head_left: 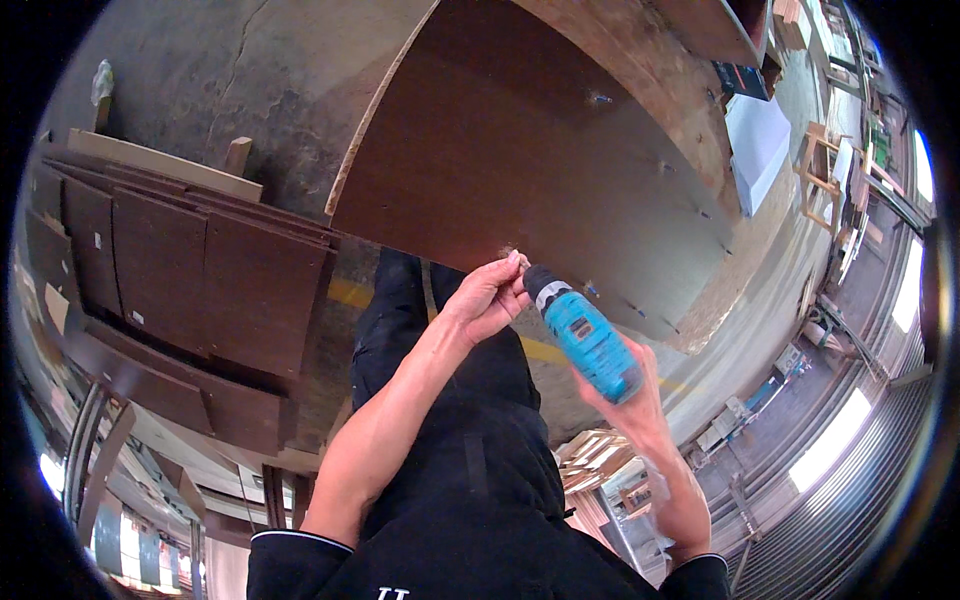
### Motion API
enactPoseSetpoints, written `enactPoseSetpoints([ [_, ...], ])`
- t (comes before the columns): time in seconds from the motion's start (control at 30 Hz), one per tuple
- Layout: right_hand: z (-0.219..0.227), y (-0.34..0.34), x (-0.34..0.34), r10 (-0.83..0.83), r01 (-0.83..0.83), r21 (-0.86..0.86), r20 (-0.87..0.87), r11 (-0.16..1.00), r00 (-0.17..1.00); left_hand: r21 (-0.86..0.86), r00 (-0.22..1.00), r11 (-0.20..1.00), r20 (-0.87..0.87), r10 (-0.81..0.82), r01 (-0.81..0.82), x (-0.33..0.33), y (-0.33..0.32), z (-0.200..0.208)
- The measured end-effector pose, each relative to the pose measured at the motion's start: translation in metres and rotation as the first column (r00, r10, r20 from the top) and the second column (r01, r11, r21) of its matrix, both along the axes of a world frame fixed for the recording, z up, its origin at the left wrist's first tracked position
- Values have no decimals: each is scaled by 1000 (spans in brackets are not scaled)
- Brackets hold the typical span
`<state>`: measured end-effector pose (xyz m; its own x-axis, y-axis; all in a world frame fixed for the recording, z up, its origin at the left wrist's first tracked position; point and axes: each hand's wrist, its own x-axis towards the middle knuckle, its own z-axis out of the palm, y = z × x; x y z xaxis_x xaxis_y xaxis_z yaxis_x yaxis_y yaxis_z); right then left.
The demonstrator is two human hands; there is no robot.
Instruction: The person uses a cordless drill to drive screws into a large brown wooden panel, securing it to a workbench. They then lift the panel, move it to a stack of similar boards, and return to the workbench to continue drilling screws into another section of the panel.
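My right hand [630, 385] is closed round the grip of a blue cordless drill [590, 345]. Its black chuck [540, 278] points up and left toward the near edge of a dark brown panel [500, 150]. My left hand [490, 300] is closed in a pinch right at the chuck's tip, by the panel's edge. What its fingertips hold is too small to make out. A little sawdust or a rough spot shows on the panel beside the fingertips. Small metal fittings, one of them a fitting [602, 98] near the far right edge, stand along the panel.
At the left lies a stack of dark brown panels [160, 260] with a pale wooden strip [165, 165] behind it. A white sheet [757, 145] hangs over the bench beyond the panel. A wooden frame [818, 178] and more timber stand at the far right.
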<state>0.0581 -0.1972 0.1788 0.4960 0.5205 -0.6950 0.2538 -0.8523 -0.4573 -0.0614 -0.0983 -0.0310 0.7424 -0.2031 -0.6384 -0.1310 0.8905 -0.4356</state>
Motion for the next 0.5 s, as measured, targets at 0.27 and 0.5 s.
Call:
enactPoseSetpoints([
  [0.27, 4, 10, 20, 32, -32, 8, -88, 999, 996, -26, 1000, 999, -9, 24, -24, 8, -1, -5],
  [0.5, 5, 16, 27, 365, -361, -87, 36, 929, 930, 94, 999, 995, 30, -33, 30, 7, 3, -2],
])
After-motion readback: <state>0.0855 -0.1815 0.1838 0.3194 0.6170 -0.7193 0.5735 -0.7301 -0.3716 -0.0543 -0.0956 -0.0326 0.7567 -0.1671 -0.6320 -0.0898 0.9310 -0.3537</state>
